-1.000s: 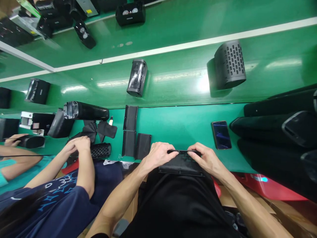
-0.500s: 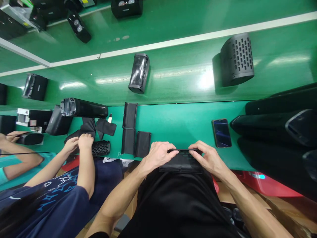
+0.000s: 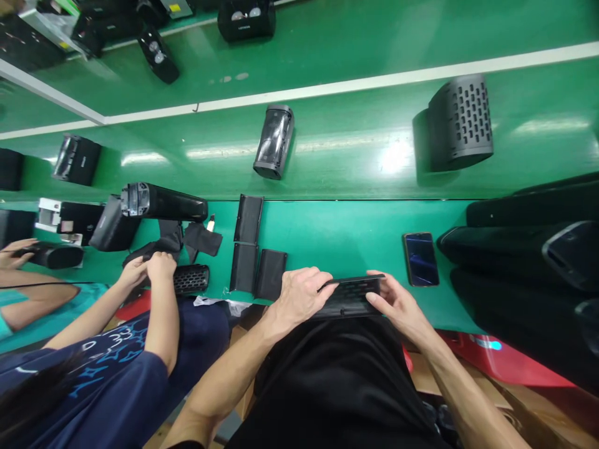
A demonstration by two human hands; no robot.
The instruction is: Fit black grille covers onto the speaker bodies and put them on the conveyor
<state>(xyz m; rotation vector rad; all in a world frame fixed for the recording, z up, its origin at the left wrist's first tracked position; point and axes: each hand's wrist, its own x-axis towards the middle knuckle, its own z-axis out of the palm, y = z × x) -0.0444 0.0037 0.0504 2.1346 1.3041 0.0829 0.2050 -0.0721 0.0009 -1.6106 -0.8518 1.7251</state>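
Left hand [image 3: 302, 294] pinches left end of one black panel [image 3: 353, 296]; right hand [image 3: 397, 302] grips right end. Panel spans between hands, above lap. Three dark covers [image 3: 271, 274] lie left of it; one phone [image 3: 421, 259] right, beyond right hand.

Green surface [image 3: 337, 231] at centre; white strip [image 3: 355, 85] crossing toward two o'clock; cardboard [image 3: 538, 405] at five o'clock; bright light reflections at twelve.
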